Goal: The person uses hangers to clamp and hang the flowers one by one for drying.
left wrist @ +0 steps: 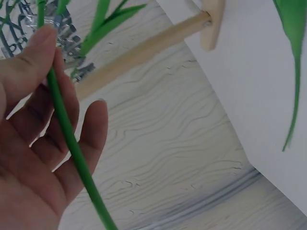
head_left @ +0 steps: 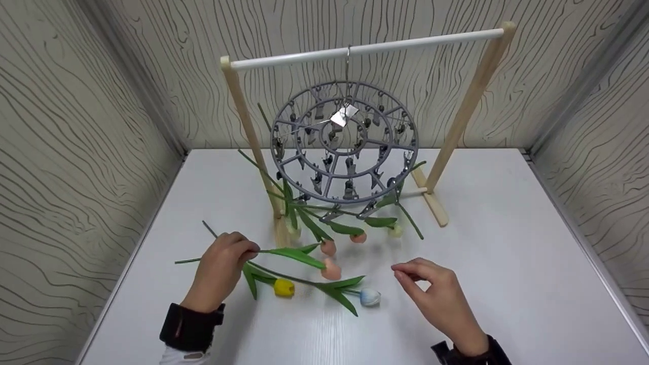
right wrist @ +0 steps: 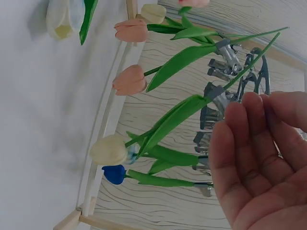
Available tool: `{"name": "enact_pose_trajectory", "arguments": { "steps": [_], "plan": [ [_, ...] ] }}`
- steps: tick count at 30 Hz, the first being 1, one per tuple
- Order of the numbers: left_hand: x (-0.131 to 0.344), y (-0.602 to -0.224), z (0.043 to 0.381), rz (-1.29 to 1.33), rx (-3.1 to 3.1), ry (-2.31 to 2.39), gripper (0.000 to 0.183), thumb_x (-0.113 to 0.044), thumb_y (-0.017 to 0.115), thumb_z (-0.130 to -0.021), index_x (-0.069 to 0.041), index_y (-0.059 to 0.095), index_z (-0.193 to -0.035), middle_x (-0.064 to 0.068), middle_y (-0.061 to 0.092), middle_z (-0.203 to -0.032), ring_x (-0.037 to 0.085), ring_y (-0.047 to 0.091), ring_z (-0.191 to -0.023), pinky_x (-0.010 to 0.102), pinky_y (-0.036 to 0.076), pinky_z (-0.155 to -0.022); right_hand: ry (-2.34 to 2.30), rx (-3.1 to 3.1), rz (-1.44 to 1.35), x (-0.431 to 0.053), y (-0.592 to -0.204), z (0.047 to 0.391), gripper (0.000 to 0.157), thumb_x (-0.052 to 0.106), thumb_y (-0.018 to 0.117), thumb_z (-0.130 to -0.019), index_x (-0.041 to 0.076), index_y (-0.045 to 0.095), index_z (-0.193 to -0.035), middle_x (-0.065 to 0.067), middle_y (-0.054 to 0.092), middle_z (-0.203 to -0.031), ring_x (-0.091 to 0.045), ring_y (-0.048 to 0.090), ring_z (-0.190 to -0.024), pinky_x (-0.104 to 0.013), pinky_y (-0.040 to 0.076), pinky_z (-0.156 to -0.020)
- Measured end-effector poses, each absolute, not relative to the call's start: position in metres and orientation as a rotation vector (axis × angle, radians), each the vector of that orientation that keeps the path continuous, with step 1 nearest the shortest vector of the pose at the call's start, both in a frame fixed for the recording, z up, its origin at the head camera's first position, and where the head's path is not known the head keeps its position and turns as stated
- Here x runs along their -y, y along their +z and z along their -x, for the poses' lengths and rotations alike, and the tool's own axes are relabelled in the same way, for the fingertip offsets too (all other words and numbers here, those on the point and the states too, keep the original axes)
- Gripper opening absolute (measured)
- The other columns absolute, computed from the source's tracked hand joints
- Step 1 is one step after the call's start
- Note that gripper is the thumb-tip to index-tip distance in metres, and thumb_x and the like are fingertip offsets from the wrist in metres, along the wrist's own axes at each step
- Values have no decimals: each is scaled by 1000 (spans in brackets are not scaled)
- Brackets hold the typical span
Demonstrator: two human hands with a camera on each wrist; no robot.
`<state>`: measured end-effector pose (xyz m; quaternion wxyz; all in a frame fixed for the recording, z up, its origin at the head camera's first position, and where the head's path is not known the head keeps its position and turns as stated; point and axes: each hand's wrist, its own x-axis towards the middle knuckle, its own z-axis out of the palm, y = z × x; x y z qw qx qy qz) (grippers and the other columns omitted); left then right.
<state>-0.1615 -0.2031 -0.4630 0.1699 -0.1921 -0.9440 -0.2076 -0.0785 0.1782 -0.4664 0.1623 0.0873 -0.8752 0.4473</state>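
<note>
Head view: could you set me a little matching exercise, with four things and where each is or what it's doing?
Things
1. Left hand
2. Right hand
3. Round hanger
4. Yellow tulip

Places and states
A. Hooked over the white bar
B. Lying on the table
C. Pinching a green stem
D. Holding nothing visible

Right pairs: 1-C, 2-D, 3-A, 4-B

What the White Surface (head_left: 547, 284) Carries

A yellow tulip (head_left: 284, 288) and a blue-and-white tulip (head_left: 370, 297) lie on it toward the front, the yellow one farther left, their stems partly hidden. Behind them a wooden stand (head_left: 458, 136) is planted, its right foot (head_left: 437, 209) plain to see, its left one partly covered.
</note>
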Motion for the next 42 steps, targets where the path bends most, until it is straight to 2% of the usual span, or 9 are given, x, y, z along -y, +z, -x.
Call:
{"name": "enact_pose_trajectory", "arguments": {
  "steps": [5,10,16,24,29,33,36,40,42],
  "plan": [
    [173,-452,145,670,2591,-517,16,-6,87,-80,-16,80,-90,-4,68,-87,11,59,-84,23,58,-76,1188,2457,-367,-161,-461,74,22,1,79,-88,19,80,-99,14,74,-91,0,69,-83,-15,56,-72],
    [145,-447,136,868,2434,-464,15,-10,88,-78,-17,80,-88,-5,67,-87,11,58,-82,23,54,-72,984,2388,-481,-142,-456,71,28,0,86,-79,16,80,-100,14,72,-95,-5,69,-88,-7,52,-82],
    [117,-448,134,1008,2292,-448,14,-12,87,-77,-17,77,-87,-5,66,-86,12,58,-84,25,51,-71,793,2340,-592,-124,-455,73,30,6,91,-74,13,80,-101,7,71,-100,-9,65,-92,-12,52,-81],
    [97,-444,134,1046,2239,-409,16,-8,85,-79,-18,77,-90,-5,67,-88,14,63,-90,30,53,-79,561,2347,-570,-116,-461,77,32,14,94,-70,11,80,-100,2,72,-98,-11,65,-92,-23,55,-79],
    [91,-440,133,1045,2209,-343,20,-4,87,-77,-17,79,-90,-4,69,-88,15,63,-90,35,56,-87,500,2362,-508,-116,-465,80,28,11,94,-70,11,80,-95,3,72,-91,-10,66,-85,-24,57,-74],
    [89,-439,132,1043,2101,-334,28,-12,86,-82,-20,80,-108,-4,69,-93,17,63,-94,43,59,-96,550,2363,-483,-117,-468,85,24,5,92,-72,10,80,-92,3,72,-87,-8,67,-80,-20,57,-70],
    [91,-440,130,1080,1950,-487,23,-24,82,-88,-19,79,-110,-4,71,-90,16,62,-90,35,59,-90,727,2364,-453,-121,-470,88,23,0,90,-74,9,80,-93,3,72,-87,-6,68,-79,-14,55,-71],
    [96,-447,130,1086,1874,-796,16,-31,78,-92,-15,79,-89,-4,72,-79,13,60,-79,23,52,-74,1040,2371,-415,-127,-468,88,21,-2,84,-80,10,79,-97,6,74,-90,-3,69,-80,-10,53,-73],
    [98,-451,131,1034,1931,-939,16,-29,78,-92,-14,79,-87,-4,73,-79,12,62,-78,21,52,-72,1178,2396,-405,-129,-466,87,20,1,82,-84,13,80,-99,9,74,-91,-2,68,-80,-12,55,-72]
  ]
}}
